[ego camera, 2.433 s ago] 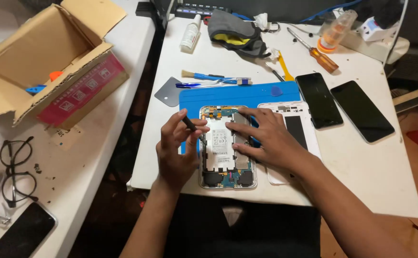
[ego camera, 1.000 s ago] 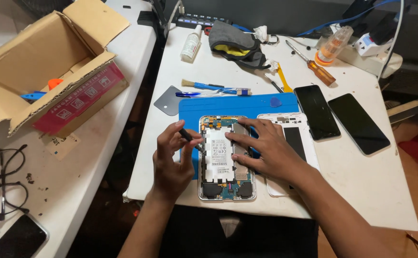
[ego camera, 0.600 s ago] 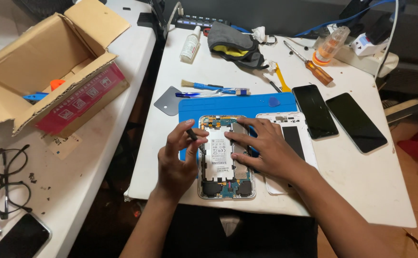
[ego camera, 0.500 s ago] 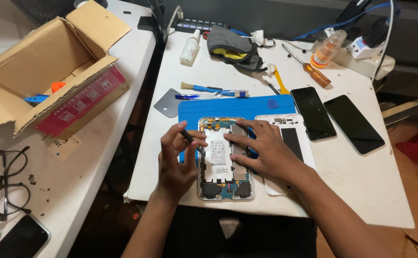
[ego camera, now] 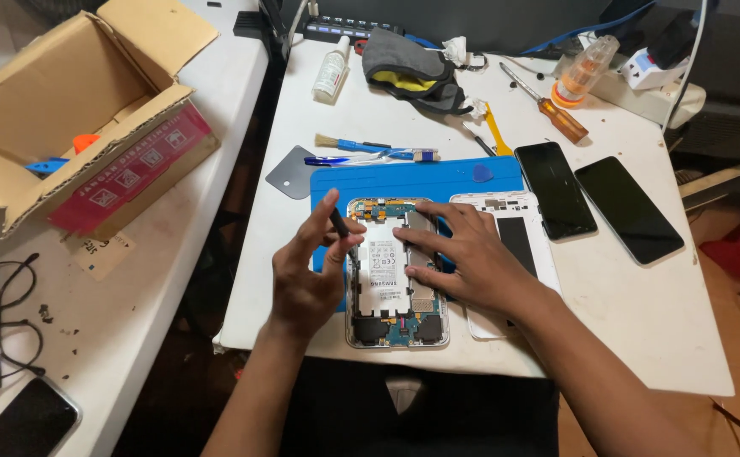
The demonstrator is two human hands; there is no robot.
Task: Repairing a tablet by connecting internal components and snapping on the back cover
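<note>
An opened tablet (ego camera: 391,271) with its back off lies on a blue work mat (ego camera: 412,179) on the white table; a white battery and circuit boards show inside. My left hand (ego camera: 306,267) pinches a thin dark tool (ego camera: 340,227) whose tip points down at the tablet's left edge. Across the tablet's right half lies my right hand (ego camera: 459,258), fingers spread and pressing flat on it. The white back cover (ego camera: 514,228) sits right of the tablet, partly under my right wrist.
Two dark phones (ego camera: 594,199) lie at the right. A screwdriver (ego camera: 548,106), a brush (ego camera: 349,144), a grey pouch (ego camera: 412,68) and bottles sit at the back. On the left table are an open cardboard box (ego camera: 74,110), glasses (ego camera: 2,313) and a phone (ego camera: 19,419).
The view has shifted slightly. My left hand has raised its index finger and re-angled the tool at the tablet's left edge. My right hand stays pressed on the tablet.
</note>
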